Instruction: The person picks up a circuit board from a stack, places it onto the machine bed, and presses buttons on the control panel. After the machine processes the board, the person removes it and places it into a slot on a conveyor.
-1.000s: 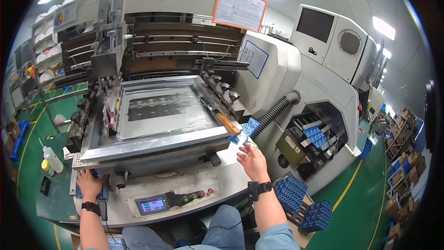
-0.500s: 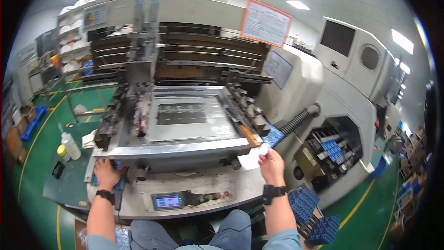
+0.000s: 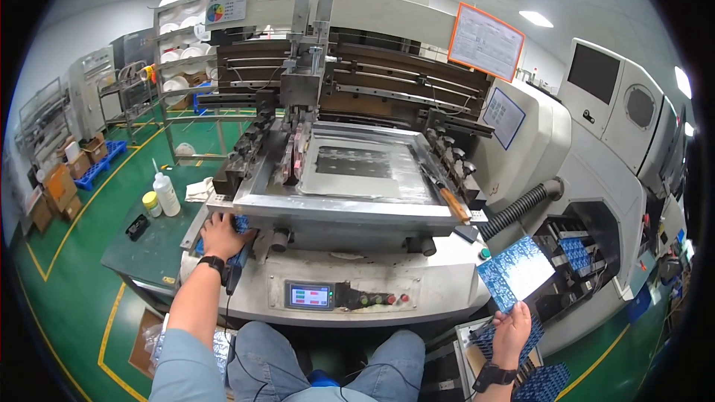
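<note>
My right hand (image 3: 512, 332) pinches the lower edge of a blue printed circuit board (image 3: 508, 274), held up tilted at the right front corner of the machine, with glare on its surface. At the machine's left front, my left hand (image 3: 221, 237) lies with fingers spread over blue circuit boards (image 3: 240, 225), partly hidden under it. Between the hands is a printing machine with a metal-framed stencil screen (image 3: 354, 162). A spatula with a wooden handle (image 3: 453, 205) rests on the frame's right side.
A control panel with a lit display (image 3: 310, 295) faces me. A green side table (image 3: 130, 249) at left bears a white squeeze bottle (image 3: 166, 195) and a yellow-capped jar (image 3: 151, 204). Stacked blue boards (image 3: 544, 383) stand low at right. A ribbed hose (image 3: 525, 208) runs beside the right-hand machine.
My right hand has moved down and toward me with the board, now turned to show its broad face. My left hand remains at the boards on the left. The head view has shifted left.
</note>
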Motion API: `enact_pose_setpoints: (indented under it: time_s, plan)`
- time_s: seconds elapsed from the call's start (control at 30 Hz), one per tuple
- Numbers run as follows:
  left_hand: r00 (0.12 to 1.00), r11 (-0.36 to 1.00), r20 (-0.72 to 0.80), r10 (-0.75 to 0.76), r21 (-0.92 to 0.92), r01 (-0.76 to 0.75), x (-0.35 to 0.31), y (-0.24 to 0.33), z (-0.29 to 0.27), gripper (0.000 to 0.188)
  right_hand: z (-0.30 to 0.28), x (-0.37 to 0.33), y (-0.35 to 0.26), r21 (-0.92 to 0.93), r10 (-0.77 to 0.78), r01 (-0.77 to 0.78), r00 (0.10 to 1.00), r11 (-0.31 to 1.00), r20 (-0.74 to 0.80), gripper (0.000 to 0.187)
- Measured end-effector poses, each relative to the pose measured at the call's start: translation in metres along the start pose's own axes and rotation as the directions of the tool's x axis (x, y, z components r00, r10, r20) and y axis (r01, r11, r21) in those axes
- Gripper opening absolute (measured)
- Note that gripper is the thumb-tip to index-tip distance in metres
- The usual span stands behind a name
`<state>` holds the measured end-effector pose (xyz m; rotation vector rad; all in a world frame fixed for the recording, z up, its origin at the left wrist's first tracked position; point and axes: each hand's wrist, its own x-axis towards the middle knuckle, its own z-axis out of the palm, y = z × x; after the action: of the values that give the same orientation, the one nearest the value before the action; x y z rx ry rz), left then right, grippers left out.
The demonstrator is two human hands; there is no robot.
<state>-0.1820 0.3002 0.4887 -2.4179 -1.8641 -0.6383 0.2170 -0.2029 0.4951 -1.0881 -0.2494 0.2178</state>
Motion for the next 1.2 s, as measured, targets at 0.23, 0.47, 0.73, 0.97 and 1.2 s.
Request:
enact_pose_setpoints:
  time_s: [0.23, 0.47, 0.73, 0.97, 1.2]
  plan:
    - [0.994, 0.998, 0.106, -0.017, 0.054, 0.011, 0.002, 0.003, 0.007, 0.089, -0.016, -0.053, -0.035, -0.023, -0.083, 0.082, 0.994, 0.996, -0.064, 0.015]
    - [0.997, 0.996, -0.048, 0.062, 0.062, -0.059, 0.006, -0.035, 0.058, 0.094, -0.024, -0.072, -0.044, 0.012, -0.103, 0.103, 0.990, 0.995, 0.091, 0.010]
    - [0.995, 1.000, 0.102, -0.014, 0.011, 0.013, 0.006, -0.015, 0.058, 0.090, -0.036, -0.099, -0.055, 0.088, -0.161, 0.151, 0.980, 0.985, 0.116, 0.013]
    - [0.994, 0.999, 0.104, -0.033, 0.026, 0.030, 0.006, -0.012, 0.053, 0.089, -0.034, -0.096, -0.051, 0.128, -0.137, 0.122, 0.984, 0.984, 0.117, 0.013]
    - [0.995, 0.999, 0.099, -0.032, 0.046, 0.028, 0.005, -0.017, 0.054, 0.090, -0.031, -0.086, -0.039, 0.136, -0.098, 0.077, 0.983, 0.988, 0.155, 0.011]
